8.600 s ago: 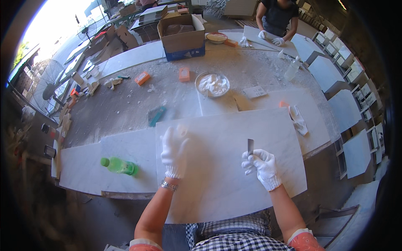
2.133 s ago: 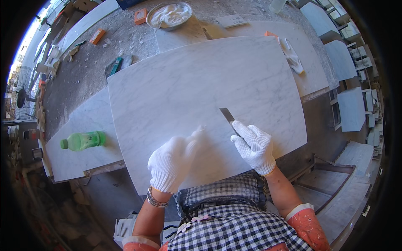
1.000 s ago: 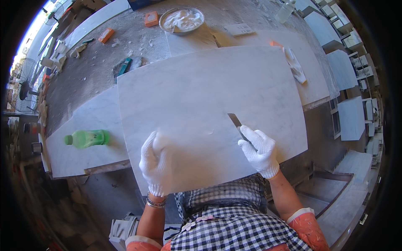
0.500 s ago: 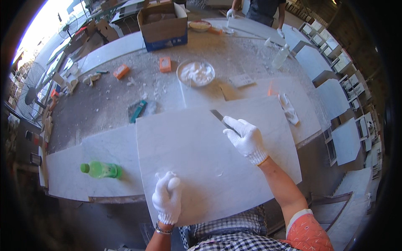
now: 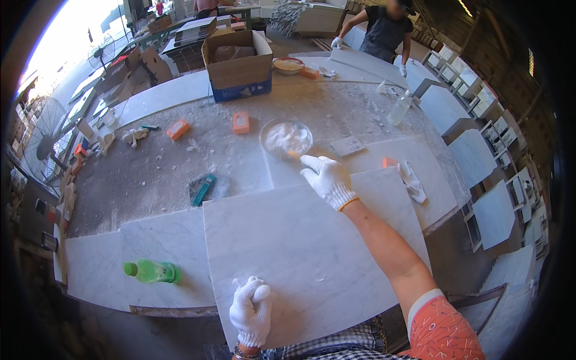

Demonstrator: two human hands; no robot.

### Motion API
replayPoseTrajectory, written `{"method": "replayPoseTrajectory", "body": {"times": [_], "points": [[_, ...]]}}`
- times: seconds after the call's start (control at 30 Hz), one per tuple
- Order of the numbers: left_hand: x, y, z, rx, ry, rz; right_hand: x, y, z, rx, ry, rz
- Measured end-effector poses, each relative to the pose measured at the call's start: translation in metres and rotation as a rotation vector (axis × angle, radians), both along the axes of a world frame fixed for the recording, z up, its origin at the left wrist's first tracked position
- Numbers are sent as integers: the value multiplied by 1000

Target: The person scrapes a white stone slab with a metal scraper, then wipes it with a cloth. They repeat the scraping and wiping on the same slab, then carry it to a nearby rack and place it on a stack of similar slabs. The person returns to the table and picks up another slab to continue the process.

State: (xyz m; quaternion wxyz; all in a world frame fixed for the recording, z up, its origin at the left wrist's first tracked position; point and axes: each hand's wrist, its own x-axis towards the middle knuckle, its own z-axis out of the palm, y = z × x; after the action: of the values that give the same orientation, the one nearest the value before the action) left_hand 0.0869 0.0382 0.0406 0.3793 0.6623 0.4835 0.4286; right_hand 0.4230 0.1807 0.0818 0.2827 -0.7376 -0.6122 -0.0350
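A large white marble-look slab (image 5: 312, 252) lies in front of me. My left hand (image 5: 251, 312), in a white knit glove, rests closed on its near left part; what the fingers hold, if anything, is hidden. My gloved right hand (image 5: 327, 180) reaches over the slab's far edge with its fingers bunched, close to the near rim of a bowl (image 5: 262, 144). White paste or powder (image 5: 287, 137) fills the bowl. The flat scraper seen in this hand just before is now hidden, apart perhaps from a yellowish glint at the bowl's rim.
A green bottle (image 5: 153, 271) lies on slabs at left. Beyond are a teal tool (image 5: 204, 189), orange boxes (image 5: 240, 123), a cardboard box (image 5: 240, 66), a clear bottle (image 5: 399, 109) and a white glove (image 5: 411, 183). Another person (image 5: 384, 33) handles a slab across the table.
My right hand has moved forward and left from above the slab to the bowl, and the scraper has gone out of sight. My left hand stays on the slab. The view has tilted up.
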Motion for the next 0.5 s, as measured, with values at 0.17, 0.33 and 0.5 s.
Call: {"method": "replayPoseTrajectory", "body": {"times": [0.17,0.33,0.5], "points": [[-1,1,-3,45,20,-11,3,10,-6,-11,-21,-7],[-3,2,-2,83,69,-18,2,6,-7,13,-24,-10],[-1,2,1,56,57,-12,-2,-19,3,40,-23,-5]]}}
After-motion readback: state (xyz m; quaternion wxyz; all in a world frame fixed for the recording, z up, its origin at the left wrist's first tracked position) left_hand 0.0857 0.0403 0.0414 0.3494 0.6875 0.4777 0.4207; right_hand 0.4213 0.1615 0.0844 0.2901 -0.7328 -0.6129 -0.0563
